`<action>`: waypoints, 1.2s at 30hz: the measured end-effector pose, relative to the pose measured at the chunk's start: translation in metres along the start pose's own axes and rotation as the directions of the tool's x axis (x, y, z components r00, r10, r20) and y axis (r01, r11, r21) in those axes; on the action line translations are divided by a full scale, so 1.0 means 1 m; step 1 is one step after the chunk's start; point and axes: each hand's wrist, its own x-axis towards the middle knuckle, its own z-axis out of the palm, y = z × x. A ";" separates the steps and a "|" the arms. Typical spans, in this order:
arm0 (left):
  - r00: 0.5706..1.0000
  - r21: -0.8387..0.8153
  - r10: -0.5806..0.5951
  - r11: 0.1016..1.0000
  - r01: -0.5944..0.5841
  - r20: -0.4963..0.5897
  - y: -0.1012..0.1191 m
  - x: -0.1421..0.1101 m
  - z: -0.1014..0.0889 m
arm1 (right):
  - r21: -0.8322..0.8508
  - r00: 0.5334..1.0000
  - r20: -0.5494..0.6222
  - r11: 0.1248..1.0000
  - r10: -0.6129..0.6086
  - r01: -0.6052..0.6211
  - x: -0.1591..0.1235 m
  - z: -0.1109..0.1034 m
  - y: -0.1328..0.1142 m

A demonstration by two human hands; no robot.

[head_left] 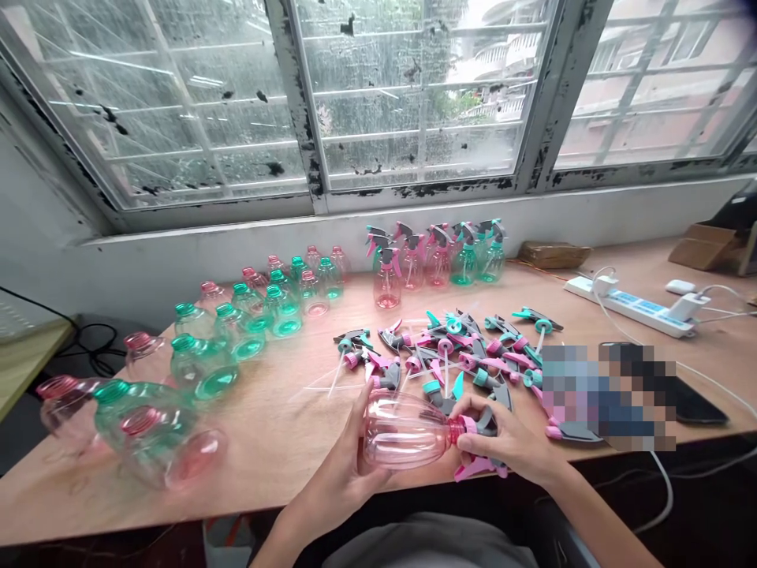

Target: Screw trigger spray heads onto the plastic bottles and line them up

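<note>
My left hand (348, 461) is wrapped round a pink see-through bottle (405, 432) that lies on its side above the table's front edge. My right hand (512, 443) is closed on a grey and pink spray head (482, 442) sitting on the bottle's neck. Just beyond my hands lies a heap of loose spray heads (461, 351) in pink, teal and grey.
Several open pink and teal bottles (236, 331) lie across the left of the wooden table (277, 426). Several bottles with spray heads (438, 256) stand by the window wall. A power strip (630, 306) with chargers, a dark phone (691, 398) and a cardboard box (703, 246) are at the right.
</note>
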 end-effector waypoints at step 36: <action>0.998 -0.035 -0.053 0.998 0.055 0.041 0.010 -0.002 0.002 | -0.005 0.999 -0.042 1.000 -0.024 0.024 -0.001 -0.001 -0.003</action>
